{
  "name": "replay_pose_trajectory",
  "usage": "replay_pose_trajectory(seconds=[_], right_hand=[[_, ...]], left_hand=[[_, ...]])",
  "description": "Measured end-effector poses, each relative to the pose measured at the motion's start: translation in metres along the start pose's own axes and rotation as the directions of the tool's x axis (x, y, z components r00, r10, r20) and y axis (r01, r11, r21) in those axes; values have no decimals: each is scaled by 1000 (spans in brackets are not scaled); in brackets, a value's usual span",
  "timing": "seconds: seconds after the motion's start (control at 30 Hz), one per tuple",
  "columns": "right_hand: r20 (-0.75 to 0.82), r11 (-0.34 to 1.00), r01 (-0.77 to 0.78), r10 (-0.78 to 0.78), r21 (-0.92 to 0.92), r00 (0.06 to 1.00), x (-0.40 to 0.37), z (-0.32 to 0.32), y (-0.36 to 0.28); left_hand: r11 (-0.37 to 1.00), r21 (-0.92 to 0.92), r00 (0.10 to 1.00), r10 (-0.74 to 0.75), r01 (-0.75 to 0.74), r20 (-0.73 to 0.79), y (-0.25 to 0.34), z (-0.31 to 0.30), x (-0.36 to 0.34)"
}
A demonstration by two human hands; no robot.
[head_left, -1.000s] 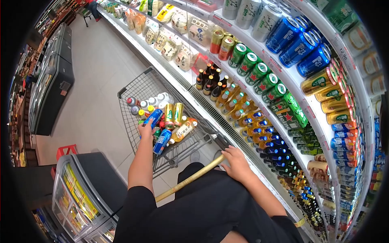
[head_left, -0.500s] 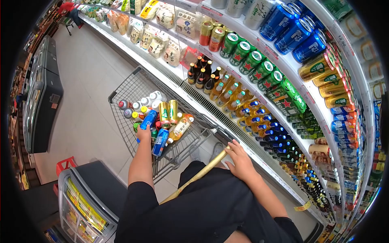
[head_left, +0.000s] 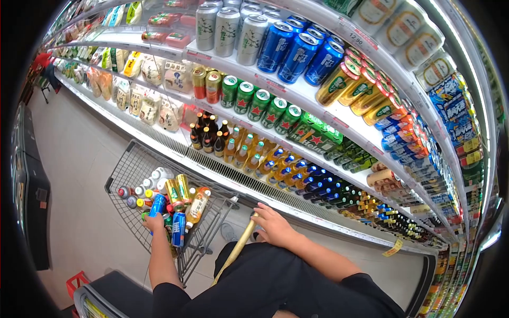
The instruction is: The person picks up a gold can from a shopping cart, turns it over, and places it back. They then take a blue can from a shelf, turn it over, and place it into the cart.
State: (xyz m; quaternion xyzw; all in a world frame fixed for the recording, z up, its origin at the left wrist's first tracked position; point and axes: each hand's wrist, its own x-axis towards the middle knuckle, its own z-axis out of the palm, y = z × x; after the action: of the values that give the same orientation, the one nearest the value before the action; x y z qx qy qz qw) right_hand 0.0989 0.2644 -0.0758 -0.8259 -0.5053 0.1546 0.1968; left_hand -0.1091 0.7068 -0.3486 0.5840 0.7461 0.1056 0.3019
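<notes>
The blue can (head_left: 157,204) sits at about 8 o'clock in the view, tilted with its top toward 1 o'clock, just over the heap of drinks in the wire cart (head_left: 123,168). The left hand (head_left: 153,222) grasps it by the lower end, fingers wrapped round the body. Just beside it at 5 o'clock lies a second blue can (head_left: 178,229). At 1 o'clock two gold cans (head_left: 177,191) lie side by side, and an amber bottle (head_left: 197,205) rests against them at 3 o'clock. White-capped bottles (head_left: 157,176) crowd the far part at 12 o'clock.

To set this can down well, I judge it best laid lengthwise in the gap next to the other blue one. It should be lowered until it rests before the fingers let go, so it neither rolls nor knocks the bottle.

Out at 3 o'clock the right hand (head_left: 273,226) is closed over the far end of the cart handle (head_left: 236,250), which should steady the cart. Beyond, from 12 to 3 o'clock, the chiller shelves (head_left: 318,108) carry green cans (head_left: 260,102)
</notes>
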Motion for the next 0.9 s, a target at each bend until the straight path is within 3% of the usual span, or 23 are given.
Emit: replay_pose_trajectory(seconds=[0.07,0.1,0.17,0.2,0.3,0.37,0.43,0.47,0.53,0.6,0.63,0.7,0.73,0.8,0.9], right_hand=[[-47,1000,23,-22,9,999,4,-13,5],[-114,999,14,-8,46,993,9,-21,11],[-297,998,31,-15,51,955,25,-49,19],[-370,997,12,17,74,929,33,-64,26],[-522,989,-103,141,103,841,67,-126,46],[-634,952,-13,214,306,743,102,-166,65],[-617,868,-57,395,494,681,140,-209,78],[-672,866,-19,401,499,622,165,-221,96],[-709,867,-102,462,488,532,201,-251,106],[-731,866,-189,493,462,471,230,-271,109],[-733,869,-179,486,460,476,241,-274,109],[-802,886,-238,461,397,381,260,-275,112],[-801,891,-229,453,393,391,265,-274,111],[-821,878,-268,470,396,326,274,-272,110],[-790,846,-312,523,433,321,277,-275,108]], left_hand=[[994,-17,991,102,-104,-81,9,-7,-14],[993,-22,990,110,-112,-86,14,-11,-19],[949,-10,941,313,-316,-131,18,-20,-24],[946,-7,938,319,-323,-138,24,-26,-30],[813,-185,834,541,-552,-106,39,-40,-64],[805,-175,823,561,-567,-83,50,-50,-96],[795,-195,814,581,-574,-26,58,-56,-126],[778,-202,797,603,-595,-27,54,-52,-135],[811,-260,828,557,-524,66,72,-73,-183],[772,-405,821,564,-490,81,70,-75,-209],[772,-423,825,557,-474,93,79,-86,-231],[751,-438,810,581,-494,83,77,-92,-249],[731,-447,789,609,-516,84,72,-93,-256],[713,-437,782,622,-549,31,64,-93,-267],[652,-591,772,631,-475,75,57,-101,-276]])
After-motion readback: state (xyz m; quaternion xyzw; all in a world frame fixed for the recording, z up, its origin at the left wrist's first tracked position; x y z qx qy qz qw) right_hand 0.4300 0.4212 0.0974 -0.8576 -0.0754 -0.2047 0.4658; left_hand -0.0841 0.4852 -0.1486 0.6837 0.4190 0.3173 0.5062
